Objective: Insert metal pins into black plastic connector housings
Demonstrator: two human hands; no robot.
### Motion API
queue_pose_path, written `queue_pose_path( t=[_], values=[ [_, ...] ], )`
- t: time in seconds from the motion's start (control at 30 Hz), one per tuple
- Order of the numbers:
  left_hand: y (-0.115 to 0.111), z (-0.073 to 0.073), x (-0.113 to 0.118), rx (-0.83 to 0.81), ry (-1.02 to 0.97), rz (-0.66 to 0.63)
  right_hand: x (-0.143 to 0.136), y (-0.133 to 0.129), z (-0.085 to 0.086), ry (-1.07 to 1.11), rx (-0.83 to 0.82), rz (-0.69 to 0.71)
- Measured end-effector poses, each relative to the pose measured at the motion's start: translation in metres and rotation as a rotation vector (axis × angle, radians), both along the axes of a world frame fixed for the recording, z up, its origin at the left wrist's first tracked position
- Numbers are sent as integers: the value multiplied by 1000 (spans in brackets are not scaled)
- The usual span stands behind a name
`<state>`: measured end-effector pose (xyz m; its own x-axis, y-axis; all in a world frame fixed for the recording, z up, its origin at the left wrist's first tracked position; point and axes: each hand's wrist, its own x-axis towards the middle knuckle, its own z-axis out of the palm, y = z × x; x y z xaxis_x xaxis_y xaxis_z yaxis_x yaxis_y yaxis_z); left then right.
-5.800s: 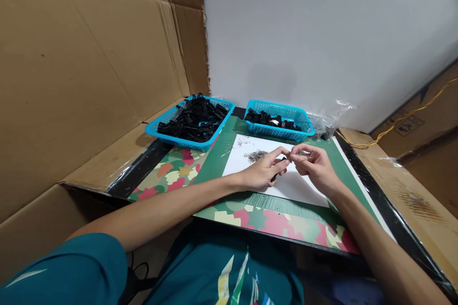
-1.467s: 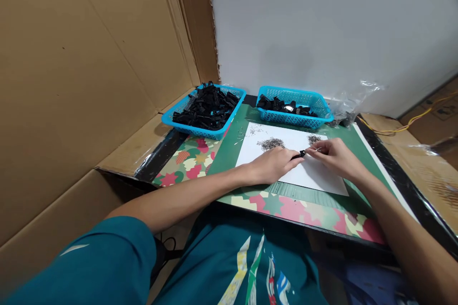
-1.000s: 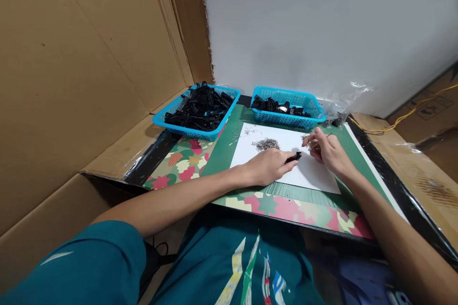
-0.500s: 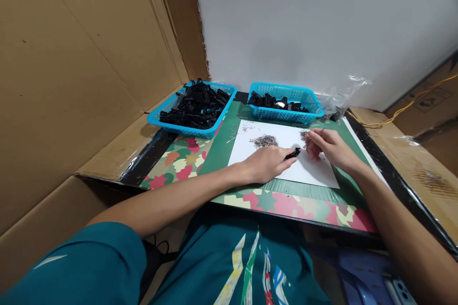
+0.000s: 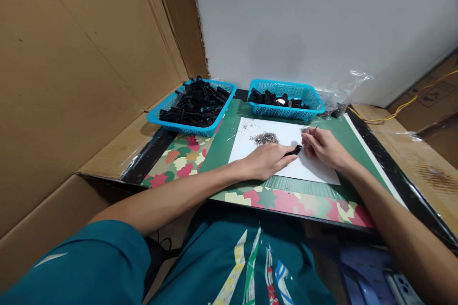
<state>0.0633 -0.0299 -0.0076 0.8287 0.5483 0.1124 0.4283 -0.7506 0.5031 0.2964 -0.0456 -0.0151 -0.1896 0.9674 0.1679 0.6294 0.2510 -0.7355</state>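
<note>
My left hand (image 5: 266,161) rests on a white sheet (image 5: 246,145), its thumb and fingers closed around a small black plastic part (image 5: 295,150). Pinched in my right hand (image 5: 325,147) is a pair of thin metal tweezers (image 5: 315,130), seen only in part, with the tip at the right end of the black part. Whether the tip grips a tiny piece is too small to tell. Beyond my left hand lies a pile of tiny metal pieces (image 5: 266,138). A smaller heap (image 5: 303,129) is partly hidden behind my right fingers.
A blue basket (image 5: 200,130) piled with black plastic parts stands at the back left. Another blue basket (image 5: 282,113) holds more black parts at the back centre. A clear plastic bag (image 5: 338,102) sits beside it. Cardboard (image 5: 107,47) walls the left side.
My right hand has moved slightly left, bringing the tweezers' tip to the black part. The left hand stays on the sheet, still holding the part.
</note>
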Motion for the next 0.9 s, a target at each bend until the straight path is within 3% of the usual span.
queue_pose_path(
  t=[0.4,0.57,0.6,0.67,0.83,0.9],
  values=[
    [1,-2,2,-121,-109,82,-9,3,-6,111,37,-41],
    [18,0,-3,-399,-453,184,-18,0,2,460,278,-387],
    [24,3,-6,-438,-516,216,-18,0,5,470,316,-388],
    [37,9,-13,-460,-601,253,-19,2,13,385,317,-285],
    [60,22,-29,-403,-700,325,-22,18,28,-36,-13,191],
    [64,21,-31,-403,-742,363,-27,27,28,-103,-75,277]
  ],
)
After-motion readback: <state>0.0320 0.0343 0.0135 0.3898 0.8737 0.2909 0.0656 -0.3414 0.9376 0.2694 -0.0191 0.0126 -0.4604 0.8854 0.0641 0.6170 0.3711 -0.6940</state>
